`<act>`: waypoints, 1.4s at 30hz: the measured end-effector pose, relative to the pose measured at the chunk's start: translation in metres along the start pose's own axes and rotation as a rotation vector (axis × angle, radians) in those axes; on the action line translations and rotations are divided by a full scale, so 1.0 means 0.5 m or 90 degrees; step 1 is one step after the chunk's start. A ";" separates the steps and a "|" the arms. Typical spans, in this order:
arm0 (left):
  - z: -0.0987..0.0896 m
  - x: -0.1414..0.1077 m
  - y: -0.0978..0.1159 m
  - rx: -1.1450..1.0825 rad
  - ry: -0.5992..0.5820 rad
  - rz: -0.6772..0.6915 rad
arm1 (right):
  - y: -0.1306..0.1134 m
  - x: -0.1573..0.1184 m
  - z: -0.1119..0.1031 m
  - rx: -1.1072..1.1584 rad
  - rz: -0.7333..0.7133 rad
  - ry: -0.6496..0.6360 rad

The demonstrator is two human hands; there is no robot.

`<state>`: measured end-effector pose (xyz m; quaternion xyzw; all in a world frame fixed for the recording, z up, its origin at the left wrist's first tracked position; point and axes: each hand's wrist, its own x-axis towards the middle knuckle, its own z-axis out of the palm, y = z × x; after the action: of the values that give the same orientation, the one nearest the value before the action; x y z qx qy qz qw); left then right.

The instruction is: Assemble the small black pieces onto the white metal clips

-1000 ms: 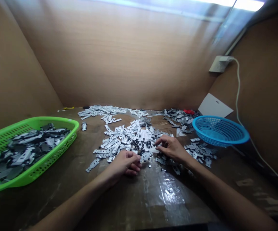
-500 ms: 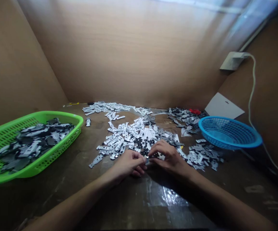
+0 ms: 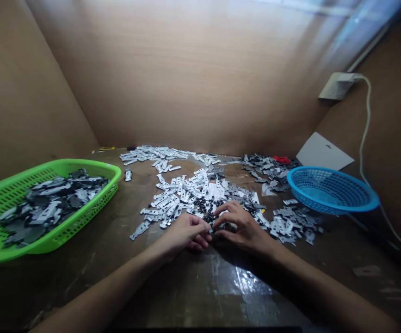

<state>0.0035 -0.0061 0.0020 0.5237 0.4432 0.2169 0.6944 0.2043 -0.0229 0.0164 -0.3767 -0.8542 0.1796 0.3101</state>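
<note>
My left hand [image 3: 193, 231] is closed in a pinch at the middle of the table, around something too small to make out. Just to its right, my right hand [image 3: 237, 224] is curled, its thumb and forefinger a little apart beside the left fingertips; whether it touches the small item is unclear. Small black parts [image 3: 209, 208] lie right beyond the fingertips. Around them spreads a pile of flat white and grey metal pieces [image 3: 172, 199]. More grey pieces [image 3: 292, 224] lie to the right of my right hand.
A green basket [image 3: 113, 178] with grey and black parts stands left. On the right are a blue basket [image 3: 332, 189], a white card [image 3: 323, 150] and a hanging cable [image 3: 365, 125]. More metal pieces and a red item [image 3: 281, 160] lie along the back wall [image 3: 193, 83].
The right hand's thumb and forefinger have parted slightly from the left fingertips, where both hands met at a small item. The view has shifted a little.
</note>
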 end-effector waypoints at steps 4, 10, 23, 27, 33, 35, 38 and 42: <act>0.000 0.001 -0.002 0.000 0.004 0.001 | -0.001 -0.001 -0.002 -0.025 -0.026 -0.001; -0.003 0.003 -0.005 -0.012 0.002 0.001 | 0.006 -0.004 0.003 -0.072 -0.069 0.001; -0.004 0.003 -0.006 -0.012 -0.002 0.008 | 0.007 -0.004 0.009 -0.102 -0.080 0.004; -0.004 0.001 -0.001 -0.007 0.003 -0.002 | 0.006 -0.002 0.002 -0.079 -0.086 0.013; -0.008 0.007 -0.004 -0.020 0.006 -0.013 | 0.100 0.003 -0.068 -0.174 0.093 0.198; -0.008 0.007 -0.003 -0.019 0.002 -0.012 | 0.145 -0.002 -0.092 -0.253 0.181 0.195; -0.007 0.004 0.002 -0.015 0.004 -0.017 | 0.182 -0.009 -0.102 -0.287 0.226 0.146; -0.005 0.000 0.007 -0.017 0.021 -0.007 | 0.164 -0.005 -0.075 -0.243 0.128 0.097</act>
<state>0.0019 -0.0036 0.0054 0.5083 0.4544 0.2275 0.6953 0.2744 0.0314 -0.0012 -0.5245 -0.8049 0.0156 0.2773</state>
